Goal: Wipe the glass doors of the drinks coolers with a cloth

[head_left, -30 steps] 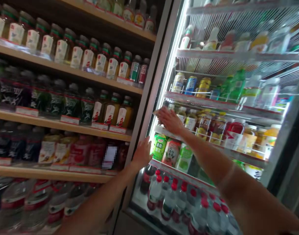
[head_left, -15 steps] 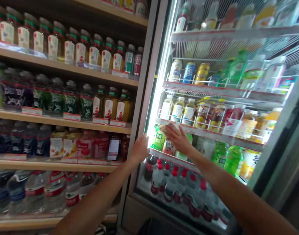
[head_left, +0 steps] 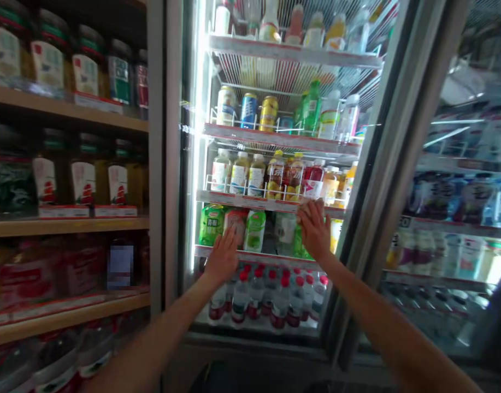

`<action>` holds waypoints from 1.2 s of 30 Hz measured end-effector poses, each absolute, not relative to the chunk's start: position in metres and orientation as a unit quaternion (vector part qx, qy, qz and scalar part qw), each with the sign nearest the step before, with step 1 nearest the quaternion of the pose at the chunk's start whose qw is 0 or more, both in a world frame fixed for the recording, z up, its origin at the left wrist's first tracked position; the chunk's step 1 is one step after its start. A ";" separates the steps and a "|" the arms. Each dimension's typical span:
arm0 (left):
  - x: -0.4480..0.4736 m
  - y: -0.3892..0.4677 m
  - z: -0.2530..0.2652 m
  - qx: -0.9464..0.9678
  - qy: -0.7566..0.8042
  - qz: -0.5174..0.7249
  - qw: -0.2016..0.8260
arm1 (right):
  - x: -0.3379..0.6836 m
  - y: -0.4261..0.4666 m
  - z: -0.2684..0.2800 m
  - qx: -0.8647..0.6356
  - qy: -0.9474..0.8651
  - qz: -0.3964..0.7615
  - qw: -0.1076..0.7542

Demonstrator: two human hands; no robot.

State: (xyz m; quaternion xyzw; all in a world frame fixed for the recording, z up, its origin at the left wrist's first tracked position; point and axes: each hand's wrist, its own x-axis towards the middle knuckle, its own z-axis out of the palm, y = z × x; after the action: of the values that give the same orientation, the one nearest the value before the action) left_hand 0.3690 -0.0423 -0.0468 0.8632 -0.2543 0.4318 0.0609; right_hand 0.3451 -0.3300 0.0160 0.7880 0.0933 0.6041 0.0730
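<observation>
My left hand (head_left: 223,255) is in front of the lower part of a lit drinks fridge, palm forward, fingers stretched up and holding nothing. Behind it are a green bottle (head_left: 211,224) and a reddish bottle (head_left: 234,221). Further right, my right hand (head_left: 316,229) is raised against the front of the fridge, fingers extended and slightly bent, near the shelf edge (head_left: 258,203). Green bottles (head_left: 298,240) are partly hidden behind it. Both hands seem to be at the glass door (head_left: 188,180); whether they touch it I cannot tell.
Wooden shelves (head_left: 70,225) with bottled drinks stand on the left. Inside the fridge are cans (head_left: 248,111), juice bottles (head_left: 277,174) and red-capped water bottles (head_left: 281,303). A thick metal frame (head_left: 392,164) separates it from another drinks fridge (head_left: 451,224) on the right.
The view has swung right, bringing the second fridge into sight. My right hand has moved right across the fridge front; my left hand is now before the bottles rather than at the left frame.
</observation>
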 end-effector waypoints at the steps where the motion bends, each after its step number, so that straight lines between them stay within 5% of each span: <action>1: 0.369 -0.048 -0.050 0.864 -0.249 0.432 0.063 | 0.344 -0.339 0.017 0.782 0.067 0.617 0.051; 9: 0.371 -0.070 -0.068 0.848 -0.239 0.463 0.099 | 0.312 -0.375 -0.103 0.832 0.120 0.535 0.085; 17: 0.376 -0.074 -0.077 0.837 -0.248 0.476 0.103 | 0.332 -0.404 -0.043 0.741 -0.010 0.670 -0.040; 23: 0.376 -0.073 -0.088 0.828 -0.268 0.481 0.106 | 0.309 -0.384 -0.145 0.803 0.057 0.593 0.016; 30: 0.375 -0.074 -0.091 0.830 -0.249 0.490 0.095 | 0.334 -0.371 -0.071 0.775 0.070 0.628 0.021; 36: 0.366 -0.059 -0.100 0.851 -0.266 0.450 0.053 | 0.323 -0.334 -0.127 0.835 0.230 0.477 0.147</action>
State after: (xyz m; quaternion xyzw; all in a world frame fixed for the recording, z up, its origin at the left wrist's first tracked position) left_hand 0.3664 -0.0588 -0.0997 0.8507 -0.2659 0.4503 0.0533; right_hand 0.3229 -0.3342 -0.1269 0.8353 0.2304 0.4771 0.1469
